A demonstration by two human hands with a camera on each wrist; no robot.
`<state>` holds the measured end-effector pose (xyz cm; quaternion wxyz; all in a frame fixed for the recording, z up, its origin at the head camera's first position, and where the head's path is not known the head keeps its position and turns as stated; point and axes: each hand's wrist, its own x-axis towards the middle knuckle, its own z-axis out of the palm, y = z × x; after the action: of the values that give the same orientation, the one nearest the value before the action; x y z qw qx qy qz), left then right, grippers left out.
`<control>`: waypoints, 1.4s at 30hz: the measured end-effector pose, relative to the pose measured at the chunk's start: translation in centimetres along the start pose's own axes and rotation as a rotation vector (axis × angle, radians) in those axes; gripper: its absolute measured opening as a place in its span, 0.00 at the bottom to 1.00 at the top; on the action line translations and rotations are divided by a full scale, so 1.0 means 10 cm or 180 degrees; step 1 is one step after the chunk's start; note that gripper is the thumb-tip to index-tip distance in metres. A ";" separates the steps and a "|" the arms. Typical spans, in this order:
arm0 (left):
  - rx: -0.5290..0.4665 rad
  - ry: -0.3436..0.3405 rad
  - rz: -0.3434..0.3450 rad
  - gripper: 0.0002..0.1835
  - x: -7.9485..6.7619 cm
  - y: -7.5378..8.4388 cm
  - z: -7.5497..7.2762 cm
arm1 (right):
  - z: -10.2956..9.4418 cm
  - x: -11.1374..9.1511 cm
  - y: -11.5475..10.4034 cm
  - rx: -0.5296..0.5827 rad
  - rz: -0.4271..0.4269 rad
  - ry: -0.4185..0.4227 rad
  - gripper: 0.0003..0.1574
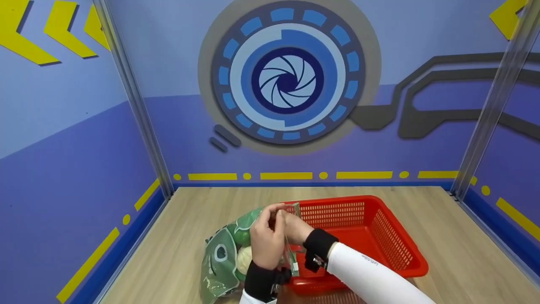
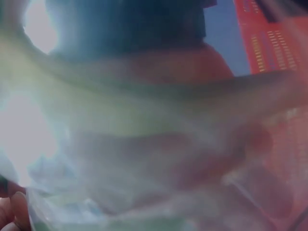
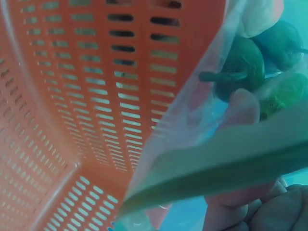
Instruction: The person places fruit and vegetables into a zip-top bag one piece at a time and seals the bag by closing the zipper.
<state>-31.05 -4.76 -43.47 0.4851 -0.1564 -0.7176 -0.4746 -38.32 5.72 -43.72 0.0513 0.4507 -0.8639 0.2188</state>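
A clear and green zip bag (image 1: 219, 259) with a printed eye leans at the left of the red basket. Through its film show green peppers (image 3: 240, 67) and a pale round vegetable (image 1: 244, 259). Bent fingers of my left hand (image 1: 268, 242) grip the bag near its mouth. Beside it, my right hand (image 1: 298, 229) pinches the bag's edge; in the right wrist view, its fingers (image 3: 226, 211) lie along the green zip strip (image 3: 216, 180). A white slider (image 1: 295, 267) sits at the strip's lower end. Blur and film veil the left wrist view.
The red plastic basket (image 1: 400, 236) with slotted walls stands right of the bag, partly under my right forearm. Both are on a wood-grain table (image 1: 202, 202). Printed panels (image 1: 177, 139) and metal posts (image 1: 139, 105) enclose the table at the back and sides.
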 end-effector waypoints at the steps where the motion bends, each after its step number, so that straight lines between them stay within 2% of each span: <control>1: -0.0010 -0.0011 -0.0021 0.08 0.00 0.00 0.00 | 0.00 0.00 0.01 0.0199 0.0128 -0.0008 0.07; 4: -0.0032 -0.0031 -0.0077 0.09 0.01 0.00 0.00 | -0.01 -0.03 0.01 0.0801 0.0554 0.0013 0.08; 7: -0.0056 -0.0041 -0.0124 0.08 0.01 0.00 -0.01 | -0.03 -0.08 0.00 0.1158 0.0831 0.0048 0.11; 9: -0.0056 -0.0049 -0.0140 0.08 0.01 0.00 -0.01 | -0.06 -0.12 -0.01 0.1283 0.0934 0.0059 0.15; 15: -0.0108 -0.0122 -0.0279 0.06 0.01 0.02 -0.03 | -0.22 -0.30 0.02 0.1522 0.1249 0.0043 0.11; 19: -0.0119 -0.0127 -0.0324 0.06 0.01 0.02 -0.04 | -0.34 -0.45 0.13 0.1355 0.1259 0.0065 0.17; 23: -0.0122 -0.0114 -0.0274 0.06 0.02 0.01 -0.04 | -0.40 -0.61 0.30 0.1031 0.1351 -0.0055 0.16; 26: -0.0116 -0.0113 -0.0237 0.07 0.01 0.00 -0.04 | -0.37 -0.75 0.42 0.0808 0.1462 -0.0227 0.17; 31: -0.0149 -0.0138 -0.0293 0.06 0.00 0.00 -0.03 | -0.28 -0.91 0.59 0.0583 0.1556 -0.0465 0.27; 36: -0.0143 -0.0113 -0.0289 0.06 -0.01 0.00 -0.03 | -0.20 -1.00 0.69 0.0474 0.1561 -0.0711 0.27; 42: -0.0137 -0.0067 -0.0243 0.07 -0.01 0.01 -0.03 | -0.14 -1.04 0.74 0.0431 0.1688 -0.0996 0.26</control>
<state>-30.82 -4.94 -43.49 0.4556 -0.1441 -0.7178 -0.5064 -38.26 17.83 -47.88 -0.1712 0.2404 -0.9322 0.2096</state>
